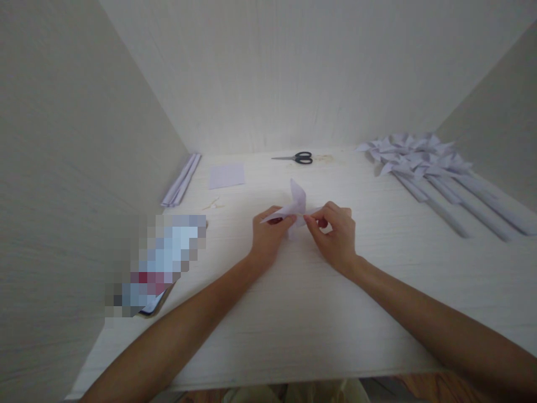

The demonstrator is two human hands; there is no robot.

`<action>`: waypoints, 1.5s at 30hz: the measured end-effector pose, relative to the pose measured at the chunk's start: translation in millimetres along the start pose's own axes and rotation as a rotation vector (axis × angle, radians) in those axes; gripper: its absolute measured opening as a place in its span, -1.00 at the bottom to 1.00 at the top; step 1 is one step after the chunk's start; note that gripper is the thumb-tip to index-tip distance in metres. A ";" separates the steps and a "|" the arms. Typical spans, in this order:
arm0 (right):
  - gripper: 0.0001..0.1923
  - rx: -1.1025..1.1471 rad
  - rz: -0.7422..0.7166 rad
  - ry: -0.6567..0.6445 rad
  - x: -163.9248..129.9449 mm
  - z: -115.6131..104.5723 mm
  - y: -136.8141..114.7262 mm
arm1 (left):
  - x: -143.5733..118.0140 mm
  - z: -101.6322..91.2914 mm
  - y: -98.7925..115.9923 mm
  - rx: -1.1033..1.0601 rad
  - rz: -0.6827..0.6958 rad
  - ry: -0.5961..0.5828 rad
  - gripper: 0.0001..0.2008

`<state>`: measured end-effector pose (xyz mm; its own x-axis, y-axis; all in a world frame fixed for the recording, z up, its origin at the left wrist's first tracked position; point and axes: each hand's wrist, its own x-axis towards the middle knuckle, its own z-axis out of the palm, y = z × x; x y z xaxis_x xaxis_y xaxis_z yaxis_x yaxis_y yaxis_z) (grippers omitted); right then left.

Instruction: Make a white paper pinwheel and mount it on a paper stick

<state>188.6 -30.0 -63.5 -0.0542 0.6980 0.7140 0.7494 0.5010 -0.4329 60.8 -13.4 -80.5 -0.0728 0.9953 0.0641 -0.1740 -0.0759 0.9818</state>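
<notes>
A pale lilac paper pinwheel [298, 194] is held up above the middle of the table, its folded blades spread out. My left hand [271, 234] grips it from the left, thumb pressed near the centre. From the right, my right hand [335, 235] pinches at the pinwheel's centre with thumb and forefinger. Whether something tiny sits between those right fingertips is too small to make out. Parts of the blades are hidden behind both hands.
Scissors [300, 158] with black handles lie at the back. A paper square [227, 176], rolled paper sticks [182, 180] and small pale sticks [213, 205] are at left. Nearer stands a blurred-out phone [168, 263]. Several finished pinwheels [419, 154] on paper sticks are piled at right.
</notes>
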 end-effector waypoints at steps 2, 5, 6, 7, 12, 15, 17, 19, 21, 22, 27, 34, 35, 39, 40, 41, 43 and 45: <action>-0.77 -0.006 -0.011 -0.007 -0.7 0.6 -0.1 | -0.7 0.1 1.4 0.031 0.015 0.014 -0.91; -0.80 -0.022 -0.039 -0.014 -1.7 1.4 0.0 | -1.8 0.6 3.5 0.058 0.018 0.025 -0.92; -0.81 -0.027 -0.048 -0.014 -2.0 1.6 0.1 | -2.1 0.8 4.2 0.068 0.018 0.027 -0.92; -0.82 -0.032 -0.056 -0.017 -2.1 1.8 0.2 | -2.3 1.1 5.0 0.081 0.019 0.033 -0.92; -0.85 -0.037 -0.067 -0.030 -2.2 2.8 1.3 | -2.6 2.1 8.1 0.150 0.047 0.070 -0.95; -0.83 -0.040 -0.056 -0.045 -2.2 3.7 1.8 | -2.4 2.0 8.8 0.175 0.077 0.079 -0.97; -0.81 -0.043 -0.047 -0.065 -2.2 4.5 2.1 | -2.5 1.5 9.1 0.196 0.098 0.078 -0.97; -0.78 -0.042 -0.042 -0.083 -2.1 5.2 2.4 | -2.7 1.0 9.5 0.219 0.117 0.078 -0.96; -0.75 -0.035 -0.045 -0.102 -1.8 5.7 2.5 | -2.9 0.6 9.9 0.238 0.135 0.077 -0.95; -0.75 -0.029 -0.049 -0.110 -1.5 5.8 2.4 | -3.1 0.5 10.1 0.244 0.141 0.078 -0.95; -0.78 0.000 -0.074 -0.101 -0.5 5.5 2.0 | -3.1 0.2 10.3 0.243 0.140 0.068 -0.96; -0.78 0.005 -0.046 -0.096 -1.1 5.2 2.8 | -2.9 -0.7 8.7 0.254 0.177 0.061 -0.95; -0.77 -0.001 -0.041 -0.098 -1.2 5.2 2.9 | -3.0 -0.8 8.6 0.255 0.187 0.060 -0.94; -0.72 -0.026 -0.032 -0.141 -1.3 5.2 2.9 | -3.3 -1.0 8.4 0.249 0.207 0.053 -0.91; -0.71 -0.030 -0.031 -0.152 -1.3 5.2 2.8 | -3.3 -1.1 8.3 0.247 0.208 0.053 -0.91; -0.71 -0.031 -0.030 -0.157 -1.2 5.2 2.7 | -3.2 -1.2 8.1 0.247 0.210 0.052 -0.91; -0.72 -0.023 -0.030 -0.152 -1.2 5.1 2.4 | -3.2 -1.3 7.9 0.249 0.212 0.050 -0.91; -0.74 0.001 -0.030 -0.136 -1.1 5.1 2.0 | -3.3 -1.5 7.8 0.251 0.215 0.045 -0.91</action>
<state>186.8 -27.2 -68.0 -0.1655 0.7457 0.6454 0.7452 0.5232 -0.4135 58.3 -17.4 -73.4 -0.1258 0.9541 0.2718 0.0972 -0.2608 0.9605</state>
